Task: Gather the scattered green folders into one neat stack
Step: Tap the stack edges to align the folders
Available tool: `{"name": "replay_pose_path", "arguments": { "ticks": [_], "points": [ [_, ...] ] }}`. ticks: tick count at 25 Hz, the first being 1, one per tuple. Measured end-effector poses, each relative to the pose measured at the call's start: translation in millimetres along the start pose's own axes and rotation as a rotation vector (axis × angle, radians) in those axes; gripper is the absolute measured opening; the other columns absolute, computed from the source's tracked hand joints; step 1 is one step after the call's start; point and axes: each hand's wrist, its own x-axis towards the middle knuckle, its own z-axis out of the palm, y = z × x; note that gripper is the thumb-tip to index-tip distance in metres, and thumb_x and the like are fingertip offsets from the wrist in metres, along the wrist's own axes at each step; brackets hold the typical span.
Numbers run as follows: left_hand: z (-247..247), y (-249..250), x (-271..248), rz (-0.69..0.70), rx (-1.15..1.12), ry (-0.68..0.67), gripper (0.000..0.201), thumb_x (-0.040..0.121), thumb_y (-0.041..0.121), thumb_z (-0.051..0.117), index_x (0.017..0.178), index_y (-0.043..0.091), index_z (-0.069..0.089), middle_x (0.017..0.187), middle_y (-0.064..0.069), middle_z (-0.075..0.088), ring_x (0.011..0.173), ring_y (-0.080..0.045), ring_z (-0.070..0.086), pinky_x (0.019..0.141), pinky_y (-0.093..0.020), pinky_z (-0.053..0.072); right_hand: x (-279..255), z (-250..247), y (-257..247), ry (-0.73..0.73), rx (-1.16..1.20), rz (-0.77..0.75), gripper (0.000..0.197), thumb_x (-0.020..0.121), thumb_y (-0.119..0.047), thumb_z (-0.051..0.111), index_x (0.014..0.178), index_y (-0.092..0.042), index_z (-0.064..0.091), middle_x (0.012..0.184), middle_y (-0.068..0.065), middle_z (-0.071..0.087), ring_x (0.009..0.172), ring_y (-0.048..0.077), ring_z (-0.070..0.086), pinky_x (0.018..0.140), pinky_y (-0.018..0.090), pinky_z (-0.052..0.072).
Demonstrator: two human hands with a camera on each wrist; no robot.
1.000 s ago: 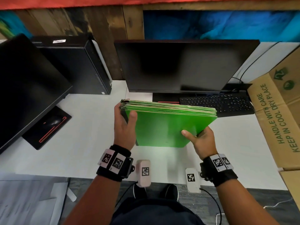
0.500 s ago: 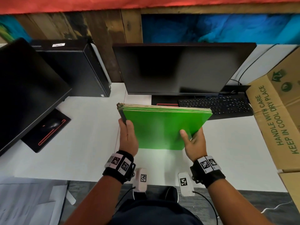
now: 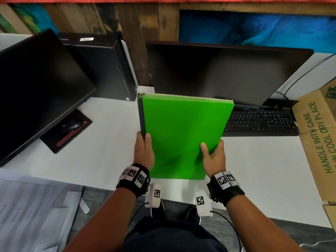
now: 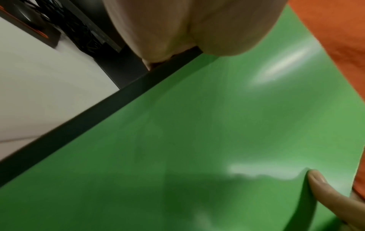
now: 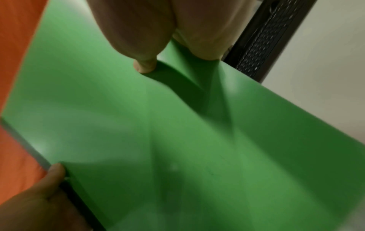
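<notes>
Green folders (image 3: 183, 135), glossy and bendy, are riding as one stack above the desk (image 3: 101, 142), left hand (image 3: 144, 151) gripping the left spine edge, right hand (image 3: 213, 157) pinching the right edge, likely slippery.

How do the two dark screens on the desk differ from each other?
The left monitor stands turned at an angle and runs out of the picture's left edge; the centre monitor faces the person squarely and shows whole. A mouse pad with a mouse lies by the left monitor's foot; a keyboard lies before the centre monitor. Both are black and switched off.
</notes>
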Motion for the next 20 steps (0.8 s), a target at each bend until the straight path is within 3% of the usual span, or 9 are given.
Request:
{"name": "replay_pose_path", "arguments": {
  "ticks": [3, 5, 8, 12, 16, 20],
  "points": [
    [-24.2, -10.9, 25.3, -0.014, 0.162, 0.086, 0.025, 0.103, 0.028, 0.037, 0.099, 0.008, 0.051, 0.092, -0.009, 0.052, 0.080, -0.021, 0.046, 0.074, -0.030, 0.042, 5.6, 36.4, -8.7, -0.020, -0.089, 0.096, 0.038, 0.090, -0.022, 0.062, 0.120, -0.009, 0.042, 0.102, 0.000, 0.061, 0.094, 0.020, 0.063, 0.084, 0.027, 0.044],
    [-46.6, -21.0, 51.0, -0.093, 0.281, 0.147, 0.032, 0.101, 0.029, 0.042, 0.107, 0.001, 0.058, 0.100, -0.018, 0.053, 0.085, -0.023, 0.045, 0.082, -0.034, 0.040, 8.3, 74.5, -16.3, -0.067, -0.144, 0.215, 0.042, 0.091, -0.025, 0.060, 0.123, -0.006, 0.040, 0.108, 0.007, 0.063, 0.102, 0.028, 0.063, 0.085, 0.030, 0.045],
    [-81.8, -46.5, 87.5, -0.316, 0.352, 0.228, 0.041, 0.096, 0.034, 0.052, 0.117, 0.002, 0.064, 0.110, -0.022, 0.064, 0.094, -0.032, 0.061, 0.082, -0.035, 0.045, 2.4, 136.4, -25.4, -0.199, -0.228, 0.487, 0.053, 0.094, -0.031, 0.054, 0.134, -0.006, 0.029, 0.132, 0.020, 0.057, 0.118, 0.038, 0.057, 0.097, 0.040, 0.044],
    [-120.3, -87.2, 114.3, -0.529, 0.340, 0.299, 0.039, 0.087, 0.035, 0.065, 0.110, 0.004, 0.071, 0.110, -0.019, 0.072, 0.105, -0.034, 0.065, 0.090, -0.035, 0.049, -1.3, 204.2, -17.2, -0.317, -0.423, 0.674, 0.069, 0.096, -0.039, 0.044, 0.148, -0.007, 0.010, 0.148, 0.024, 0.040, 0.130, 0.041, 0.047, 0.107, 0.046, 0.037],
    [-140.2, -127.5, 136.1, -0.638, 0.262, 0.316, 0.033, 0.087, 0.033, 0.065, 0.104, 0.005, 0.073, 0.104, -0.018, 0.073, 0.100, -0.033, 0.066, 0.084, -0.032, 0.049, 8.0, 257.9, -0.3, -0.319, -0.536, 0.651, 0.056, 0.095, -0.033, 0.049, 0.138, -0.006, 0.026, 0.142, 0.022, 0.044, 0.125, 0.039, 0.051, 0.099, 0.044, 0.041],
    [-144.5, -156.8, 160.3, -0.669, 0.208, 0.361, 0.031, 0.088, 0.032, 0.063, 0.103, 0.007, 0.074, 0.102, -0.014, 0.074, 0.096, -0.030, 0.067, 0.076, -0.025, 0.043, 19.1, 293.3, 12.8, -0.330, -0.639, 0.563, 0.052, 0.093, -0.025, 0.056, 0.135, -0.004, 0.034, 0.136, 0.020, 0.037, 0.118, 0.041, 0.052, 0.095, 0.043, 0.044]
  ]
}}
